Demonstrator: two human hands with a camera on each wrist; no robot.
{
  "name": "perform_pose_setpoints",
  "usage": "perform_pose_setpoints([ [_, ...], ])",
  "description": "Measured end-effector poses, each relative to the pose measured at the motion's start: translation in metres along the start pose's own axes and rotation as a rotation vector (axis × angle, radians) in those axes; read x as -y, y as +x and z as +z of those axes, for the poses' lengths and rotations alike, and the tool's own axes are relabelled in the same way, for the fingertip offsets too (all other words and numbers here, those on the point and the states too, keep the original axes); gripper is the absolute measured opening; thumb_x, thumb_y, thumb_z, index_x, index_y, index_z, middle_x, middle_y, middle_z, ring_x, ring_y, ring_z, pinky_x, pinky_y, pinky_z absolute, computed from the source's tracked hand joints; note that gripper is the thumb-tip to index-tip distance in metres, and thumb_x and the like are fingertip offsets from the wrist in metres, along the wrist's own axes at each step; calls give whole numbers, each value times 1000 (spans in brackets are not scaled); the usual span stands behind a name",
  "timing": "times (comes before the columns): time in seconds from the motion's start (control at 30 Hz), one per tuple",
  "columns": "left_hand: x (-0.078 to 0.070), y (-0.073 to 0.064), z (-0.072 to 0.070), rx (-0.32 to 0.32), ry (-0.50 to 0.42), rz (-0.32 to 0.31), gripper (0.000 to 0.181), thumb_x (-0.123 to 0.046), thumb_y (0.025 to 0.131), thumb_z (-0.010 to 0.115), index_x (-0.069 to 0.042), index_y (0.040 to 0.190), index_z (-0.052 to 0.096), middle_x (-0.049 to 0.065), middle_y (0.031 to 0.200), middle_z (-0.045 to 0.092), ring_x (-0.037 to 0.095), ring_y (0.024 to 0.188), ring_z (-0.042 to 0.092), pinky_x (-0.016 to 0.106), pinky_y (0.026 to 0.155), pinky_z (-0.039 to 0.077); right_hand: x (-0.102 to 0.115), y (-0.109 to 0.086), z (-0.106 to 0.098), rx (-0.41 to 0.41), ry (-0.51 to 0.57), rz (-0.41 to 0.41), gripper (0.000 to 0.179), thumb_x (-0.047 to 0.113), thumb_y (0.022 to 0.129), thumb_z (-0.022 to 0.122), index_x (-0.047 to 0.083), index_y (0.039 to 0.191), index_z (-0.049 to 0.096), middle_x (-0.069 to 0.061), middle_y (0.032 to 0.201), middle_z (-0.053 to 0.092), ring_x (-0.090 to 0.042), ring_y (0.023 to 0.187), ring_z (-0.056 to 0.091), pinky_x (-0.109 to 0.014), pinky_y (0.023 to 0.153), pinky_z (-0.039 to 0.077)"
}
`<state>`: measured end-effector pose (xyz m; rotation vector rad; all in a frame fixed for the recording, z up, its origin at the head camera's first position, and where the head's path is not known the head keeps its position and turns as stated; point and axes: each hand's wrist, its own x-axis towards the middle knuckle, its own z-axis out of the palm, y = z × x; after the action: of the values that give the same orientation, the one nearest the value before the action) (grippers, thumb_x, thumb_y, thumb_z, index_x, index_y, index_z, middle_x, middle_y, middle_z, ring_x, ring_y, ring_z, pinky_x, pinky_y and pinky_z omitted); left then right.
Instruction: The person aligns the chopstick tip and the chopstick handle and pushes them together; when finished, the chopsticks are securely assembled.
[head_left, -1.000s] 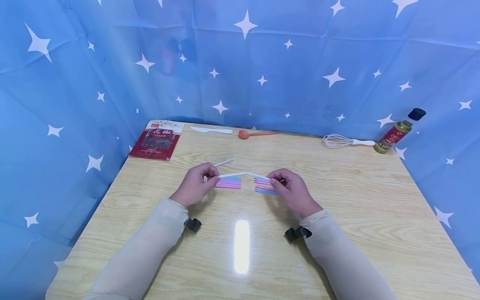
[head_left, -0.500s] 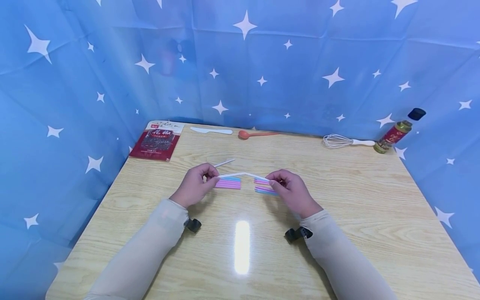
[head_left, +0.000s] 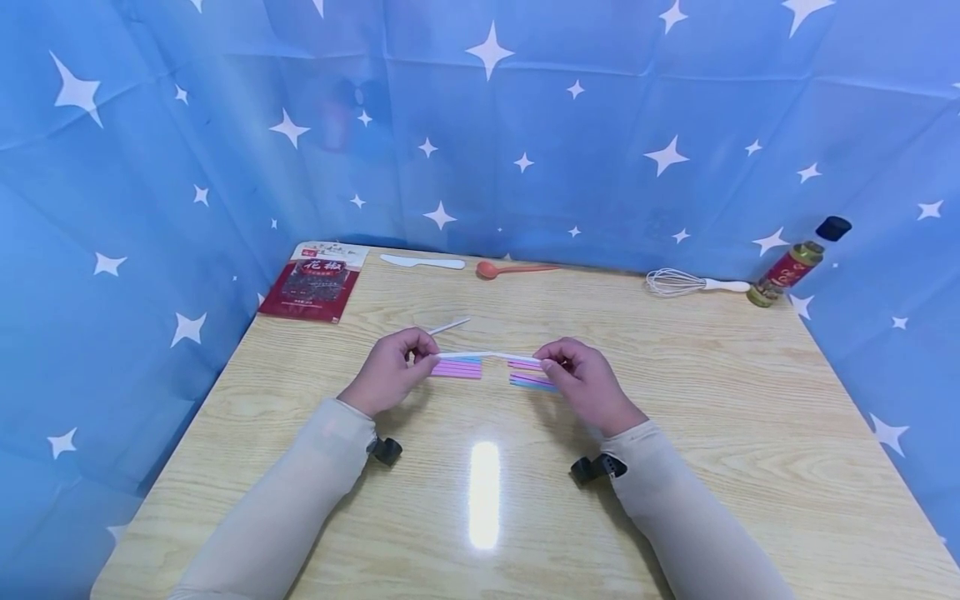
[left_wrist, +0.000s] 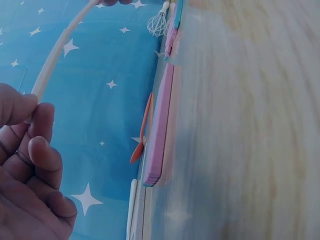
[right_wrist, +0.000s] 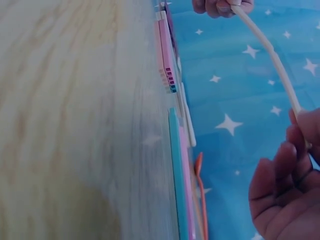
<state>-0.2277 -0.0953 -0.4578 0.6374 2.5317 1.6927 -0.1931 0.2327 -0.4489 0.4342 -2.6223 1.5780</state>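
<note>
Both hands hold one thin white stick (head_left: pixel 468 355) by its ends, above the table, with a slight bend at its middle. My left hand (head_left: pixel 396 368) pinches the left end between thumb and index finger, its other fingers loosely curled. At the opposite end, the thumb and fingers of my right hand (head_left: pixel 587 382) grip the stick. Below lie two groups of coloured sticks: a pink and blue left group (head_left: pixel 459 369) and a pink, purple and blue right group (head_left: pixel 531 383), partly hidden by the hands. Another white stick (head_left: pixel 452 324) lies behind my left hand.
Along the table's (head_left: pixel 480 417) back edge are a red spice packet (head_left: pixel 313 282), a white knife (head_left: pixel 422 262), an orange spoon (head_left: pixel 491 269), a whisk (head_left: pixel 678 282) and an oil bottle (head_left: pixel 787 271). A blue starred curtain (head_left: pixel 510 117) hangs behind.
The white stick's middle has dropped slightly, so its bend is flatter than before. Both hands stay almost in place and keep their grip.
</note>
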Motion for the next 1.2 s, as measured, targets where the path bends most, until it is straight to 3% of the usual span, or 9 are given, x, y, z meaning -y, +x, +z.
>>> perform_pose_setpoints([
  [0.17, -2, 0, 0, 15, 12, 1, 10, -8, 100, 70, -15, 94, 68, 0, 84, 62, 20, 81, 56, 32, 75, 43, -3, 0, 0, -13, 5, -19, 13, 7, 106, 61, 3, 111, 73, -11, 97, 66, -16, 74, 51, -25, 64, 45],
  [0.5, -5, -4, 4, 34, 25, 11, 8, -6, 99, 70, -13, 95, 68, 1, 83, 61, 19, 81, 56, 31, 76, 45, 1, -1, 6, -46, -58, -6, 12, 4, 103, 64, 2, 109, 74, -10, 100, 67, -18, 86, 54, -25, 73, 47],
  [0.67, -5, -2, 4, -2, 24, 23, 8, -7, 99, 70, -13, 95, 68, 0, 84, 62, 18, 81, 56, 32, 77, 44, 1, 0, 7, -61, -46, 0, 13, 6, 104, 64, 1, 110, 74, -11, 101, 67, -18, 84, 53, -24, 71, 46],
  [0.8, -5, -1, 4, -25, 2, 2, 2, -8, 100, 71, -8, 99, 69, 2, 85, 63, 20, 82, 56, 33, 79, 44, 0, 0, 6, -74, -32, 7, 15, 10, 105, 66, 1, 113, 74, -12, 102, 67, -19, 85, 54, -24, 72, 46],
  [0.93, -5, -1, 4, -25, -4, -27, 8, -10, 100, 71, -3, 104, 71, 4, 88, 63, 20, 85, 55, 33, 80, 44, -1, 1, 5, -96, -30, 29, 14, 10, 103, 68, 3, 113, 73, -11, 98, 63, -20, 85, 54, -24, 71, 46],
  [1.2, -7, -1, 4, -35, -10, -43, 7, -6, 100, 70, -2, 105, 74, 5, 88, 66, 22, 83, 56, 26, 69, 46, -4, 1, 7, -118, -21, 7, 4, 5, 100, 69, 3, 103, 73, -8, 89, 61, -16, 79, 52, -23, 68, 44],
])
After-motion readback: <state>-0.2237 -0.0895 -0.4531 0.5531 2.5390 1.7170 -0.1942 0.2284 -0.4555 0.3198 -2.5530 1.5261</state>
